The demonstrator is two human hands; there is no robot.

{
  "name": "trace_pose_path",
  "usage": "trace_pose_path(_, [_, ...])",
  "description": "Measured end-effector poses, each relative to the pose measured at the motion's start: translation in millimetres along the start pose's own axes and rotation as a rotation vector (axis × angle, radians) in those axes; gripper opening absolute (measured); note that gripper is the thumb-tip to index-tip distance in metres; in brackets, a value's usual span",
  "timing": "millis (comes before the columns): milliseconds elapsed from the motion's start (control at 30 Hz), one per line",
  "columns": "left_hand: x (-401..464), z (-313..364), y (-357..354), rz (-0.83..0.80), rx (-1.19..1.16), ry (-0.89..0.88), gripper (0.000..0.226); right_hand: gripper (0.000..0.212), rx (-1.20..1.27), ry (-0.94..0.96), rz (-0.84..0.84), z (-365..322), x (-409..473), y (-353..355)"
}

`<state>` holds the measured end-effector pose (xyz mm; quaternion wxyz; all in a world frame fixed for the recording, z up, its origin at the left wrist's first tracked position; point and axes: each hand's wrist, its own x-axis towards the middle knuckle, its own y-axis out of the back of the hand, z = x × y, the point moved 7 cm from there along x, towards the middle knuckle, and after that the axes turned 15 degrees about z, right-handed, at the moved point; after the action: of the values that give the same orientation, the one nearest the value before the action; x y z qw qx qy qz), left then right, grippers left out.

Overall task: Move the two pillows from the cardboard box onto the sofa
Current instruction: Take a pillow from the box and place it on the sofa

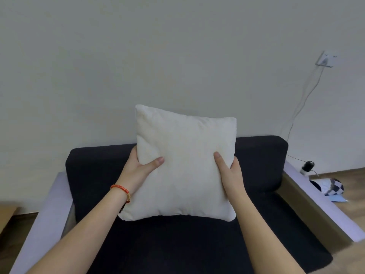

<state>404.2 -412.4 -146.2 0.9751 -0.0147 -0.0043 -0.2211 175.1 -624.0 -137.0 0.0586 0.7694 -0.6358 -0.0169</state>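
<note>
I hold one cream pillow (185, 165) up over the dark sofa (177, 244) seat. My left hand (138, 171) squeezes its left edge and my right hand (230, 173) squeezes its right edge, thumbs on the front. The pillow is square and stands up, its flat face toward me, tipped a little to the left.

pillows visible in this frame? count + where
1. The cream pillow is held upright over the sofa seat, left hand and right hand gripping its sides. The second pillow isn't in view; only a box corner shows.
</note>
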Motion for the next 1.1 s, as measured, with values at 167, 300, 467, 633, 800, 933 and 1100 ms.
trace_pose_path(167, [20.4, -10.4, -26.1, 0.141, 0.054, -0.005, 0.085, 0.062, -0.017, -0.010, -0.139, 14.3, 68.3, -25.2])
trace_pose_path(300, [28.4, -20.5, -36.2, 0.259, 0.136, -0.043, 0.069, 0.058, -0.017, -0.020, -0.234, 28.7, 104.2, -48.5])
trace_pose_path(467, [44.2, -35.4, -34.1, 0.333, 0.212, -0.096, 0.060, 0.054, 0.011, -0.033, -0.290, 48.5, 122.3, -75.8])
trace_pose_path(633, [60.4, -79.8, -18.6, 0.334, 0.271, -0.004, 0.086, 0.059, -0.018, -0.050, -0.325, 88.8, 122.1, -101.4])
trace_pose_path(800, [76.1, -172.9, -10.1, 0.201, 0.379, 0.082, 0.088, 0.070, -0.117, -0.124, -0.380, 179.9, 119.3, -125.6])
trace_pose_path(933, [87.2, -292.4, 10.6, 0.191, 0.441, 0.263, 0.120, 0.069, -0.178, -0.214, -0.426, 278.6, 107.0, -149.3])
trace_pose_path(1100, [104.1, -414.4, 27.3, 0.188, 0.386, 0.298, 0.107, 0.067, -0.190, -0.294, -0.474, 411.6, 94.5, -185.3])
